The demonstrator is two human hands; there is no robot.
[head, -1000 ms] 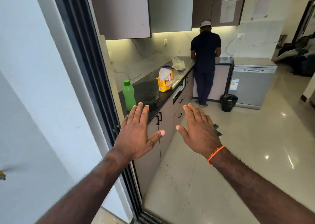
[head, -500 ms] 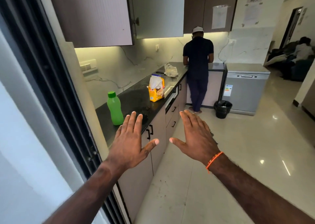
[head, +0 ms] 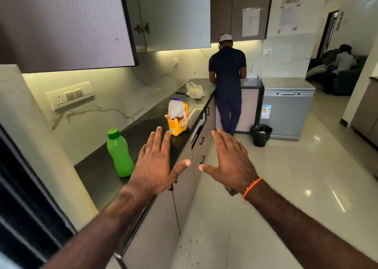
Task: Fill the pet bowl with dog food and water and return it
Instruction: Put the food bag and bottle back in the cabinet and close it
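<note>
My left hand [head: 156, 164] and my right hand [head: 232, 162] are stretched out in front of me, palms down, fingers spread, holding nothing. A green water bottle [head: 119, 154] with a green cap stands upright on the black counter [head: 98, 172], just left of my left hand. Farther along the counter stands an opened yellow dog food bag [head: 177, 117], beyond my left fingertips. No pet bowl is visible; part of the counter is hidden under my left hand.
A person in dark clothes [head: 227, 84] stands at the far end of the counter, back to me. A plastic bag [head: 194, 90] lies near them. A black bin [head: 261, 134] and a grey dishwasher [head: 286, 109] stand beyond. Upper cabinets [head: 67, 23] hang overhead.
I have come through the doorway into the kitchen; the counter, bottle and food bag are closer. Both hands stay open and raised in front of me.
</note>
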